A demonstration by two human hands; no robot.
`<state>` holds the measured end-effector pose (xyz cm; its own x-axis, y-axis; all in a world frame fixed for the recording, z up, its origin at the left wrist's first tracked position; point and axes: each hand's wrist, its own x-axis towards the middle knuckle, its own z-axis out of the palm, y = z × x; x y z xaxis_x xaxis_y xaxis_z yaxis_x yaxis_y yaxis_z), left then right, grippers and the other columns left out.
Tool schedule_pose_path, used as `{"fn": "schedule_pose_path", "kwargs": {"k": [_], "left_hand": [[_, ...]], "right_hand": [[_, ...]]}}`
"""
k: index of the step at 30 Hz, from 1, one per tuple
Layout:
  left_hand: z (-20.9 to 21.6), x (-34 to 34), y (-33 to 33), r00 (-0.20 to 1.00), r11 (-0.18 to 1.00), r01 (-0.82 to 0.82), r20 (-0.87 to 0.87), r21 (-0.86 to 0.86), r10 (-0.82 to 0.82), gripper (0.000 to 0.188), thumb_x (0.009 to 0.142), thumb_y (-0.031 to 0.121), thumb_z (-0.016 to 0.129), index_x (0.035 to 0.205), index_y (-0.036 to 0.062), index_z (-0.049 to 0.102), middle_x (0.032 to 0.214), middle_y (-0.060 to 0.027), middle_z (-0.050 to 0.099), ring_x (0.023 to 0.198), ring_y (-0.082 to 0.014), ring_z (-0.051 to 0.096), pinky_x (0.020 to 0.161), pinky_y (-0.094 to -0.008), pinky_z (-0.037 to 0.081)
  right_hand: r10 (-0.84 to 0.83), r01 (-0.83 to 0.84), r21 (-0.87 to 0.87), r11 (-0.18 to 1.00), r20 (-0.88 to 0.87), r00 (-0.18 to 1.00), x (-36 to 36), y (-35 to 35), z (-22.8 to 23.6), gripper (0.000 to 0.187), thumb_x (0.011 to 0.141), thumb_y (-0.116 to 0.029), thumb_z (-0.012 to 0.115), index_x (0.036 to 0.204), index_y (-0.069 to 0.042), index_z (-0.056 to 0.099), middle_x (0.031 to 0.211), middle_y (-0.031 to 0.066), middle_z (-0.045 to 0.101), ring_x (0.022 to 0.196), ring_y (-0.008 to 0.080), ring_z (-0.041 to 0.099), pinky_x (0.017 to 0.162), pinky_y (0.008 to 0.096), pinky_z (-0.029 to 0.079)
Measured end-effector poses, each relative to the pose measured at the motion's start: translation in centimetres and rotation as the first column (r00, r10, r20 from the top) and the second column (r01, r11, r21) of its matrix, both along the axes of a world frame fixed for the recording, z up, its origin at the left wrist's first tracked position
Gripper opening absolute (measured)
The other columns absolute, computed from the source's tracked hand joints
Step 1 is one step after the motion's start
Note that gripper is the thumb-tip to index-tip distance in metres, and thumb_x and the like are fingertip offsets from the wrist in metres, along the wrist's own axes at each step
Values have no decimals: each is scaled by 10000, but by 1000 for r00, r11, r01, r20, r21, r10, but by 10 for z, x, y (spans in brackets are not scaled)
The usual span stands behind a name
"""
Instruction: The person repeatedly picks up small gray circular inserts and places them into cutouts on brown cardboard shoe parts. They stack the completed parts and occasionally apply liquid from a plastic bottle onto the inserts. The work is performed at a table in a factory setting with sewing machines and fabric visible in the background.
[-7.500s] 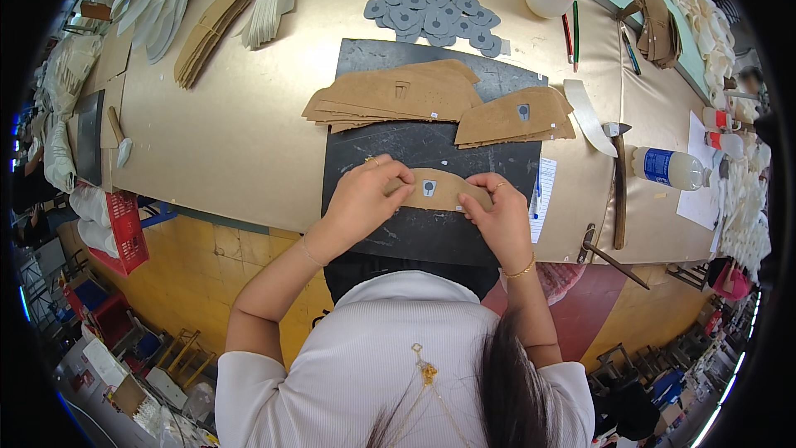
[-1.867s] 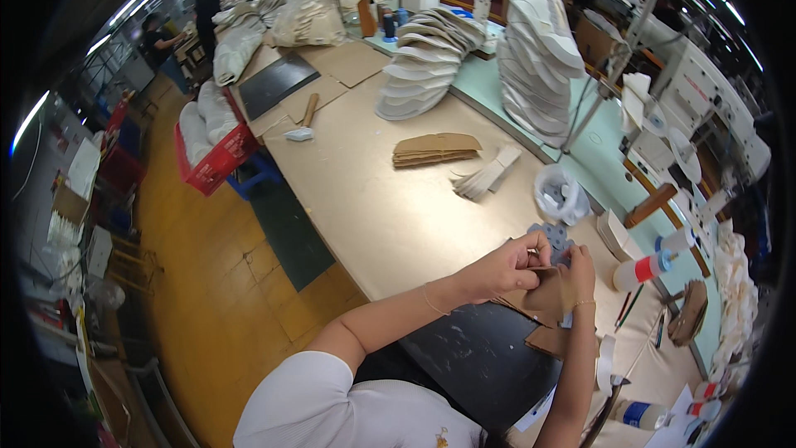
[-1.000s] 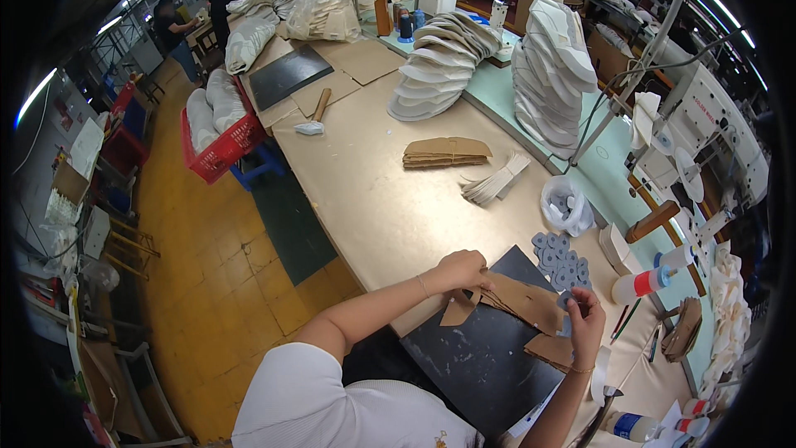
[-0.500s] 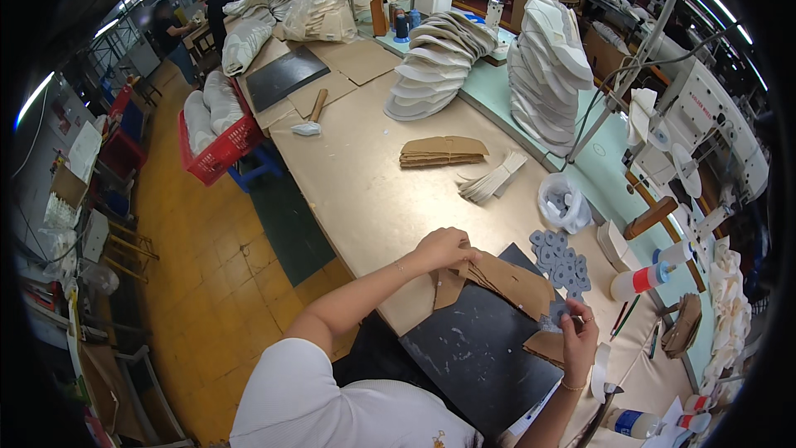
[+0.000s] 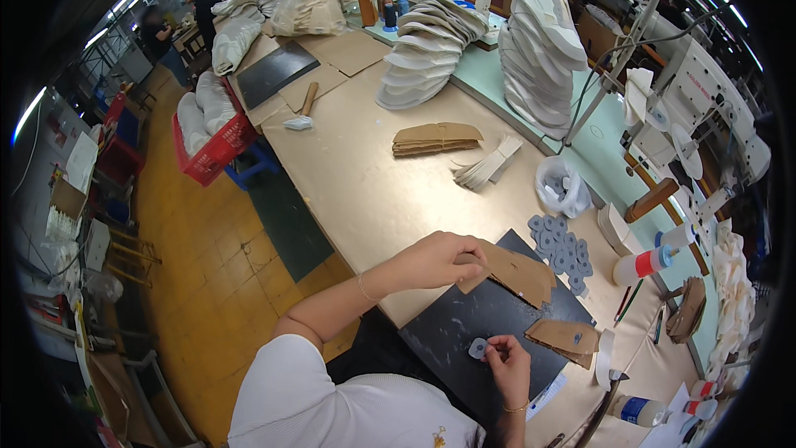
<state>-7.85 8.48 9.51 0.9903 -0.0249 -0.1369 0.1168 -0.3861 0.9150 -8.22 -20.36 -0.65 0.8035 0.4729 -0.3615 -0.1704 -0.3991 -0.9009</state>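
My left hand (image 5: 444, 260) is closed, its fingertips pinching a flat brown piece (image 5: 474, 284) at the left end of a fanned stack of brown pieces (image 5: 521, 274). That stack lies on the far part of a black board (image 5: 456, 323). Lower on the board, my right hand (image 5: 509, 365) pinches a small grey tab (image 5: 478, 349) with rounded lobes and a hole in its middle. Beside the right hand, a second brown stack (image 5: 564, 337) rests on the board's right edge, a small grey spot showing on its top piece.
Grey tabs (image 5: 562, 250) lie heaped beyond the board, by a plastic tub (image 5: 561, 187). Red-labelled bottle (image 5: 643, 265), pencils (image 5: 628, 303) and scissors (image 5: 599, 411) are at right. A brown bundle (image 5: 435, 139), pale strips (image 5: 489, 164) and a hammer (image 5: 305, 108) lie farther off.
My right hand has moved left and nearer, from beside the right brown stack to over the board, now showing a grey tab. The left hand's brown piece has shifted slightly right.
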Motion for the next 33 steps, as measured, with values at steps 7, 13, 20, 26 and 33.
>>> {"fn": "schedule_pose_path", "kwargs": {"k": [7, 13, 20, 26, 33], "left_hand": [[3, -3, -18, 987, 961, 68, -125, -268, -105, 160, 926, 135, 682, 1026, 15, 645, 919, -21, 665, 775, -59, 593, 632, -234, 491], [-1, -6, -37, 963, 911, 193, -109, -364, -247, 188, 940, 189, 676, 1021, 24, 638, 924, -24, 660, 758, -61, 582, 625, -231, 485], [13, -15, -53, 877, 827, 440, -28, -350, -479, 223, 935, 222, 684, 1021, 21, 641, 884, -50, 675, 752, -105, 614, 654, -256, 503], [-17, -30, -37, 882, 875, 328, -217, -356, -418, 189, 940, 197, 686, 993, 18, 654, 904, -34, 678, 787, -85, 615, 669, -246, 508], [-82, -66, -39, 803, 858, 43, -493, -511, -334, 153, 901, 80, 686, 1004, -7, 613, 841, -10, 609, 698, -47, 546, 599, -209, 455]], "right_hand": [[91, -7, -216, 976, 381, 920, -7, 4, 12, 189, 860, 6, 690, 1046, 7, 661, 899, 115, 605, 653, 170, 626, 609, 281, 517], [-145, 158, -15, 987, 321, 936, 2, -13, 21, 221, 925, -101, 666, 1117, 8, 656, 954, 107, 579, 798, 182, 610, 739, 297, 507], [2, -123, 282, 952, 395, 919, 8, -1, 55, 469, 848, -329, 785, 1162, -1, 668, 1235, 128, 608, 1100, 255, 606, 905, 348, 483], [280, -279, 84, 957, 2, 960, 3, -36, 41, 279, 827, -212, 809, 980, -5, 700, 903, 78, 723, 881, 137, 673, 800, 285, 510], [48, -11, 95, 995, -399, 916, -22, -50, 21, 193, 903, -119, 735, 1008, 30, 673, 819, 33, 712, 696, 59, 648, 650, 216, 521]]}}
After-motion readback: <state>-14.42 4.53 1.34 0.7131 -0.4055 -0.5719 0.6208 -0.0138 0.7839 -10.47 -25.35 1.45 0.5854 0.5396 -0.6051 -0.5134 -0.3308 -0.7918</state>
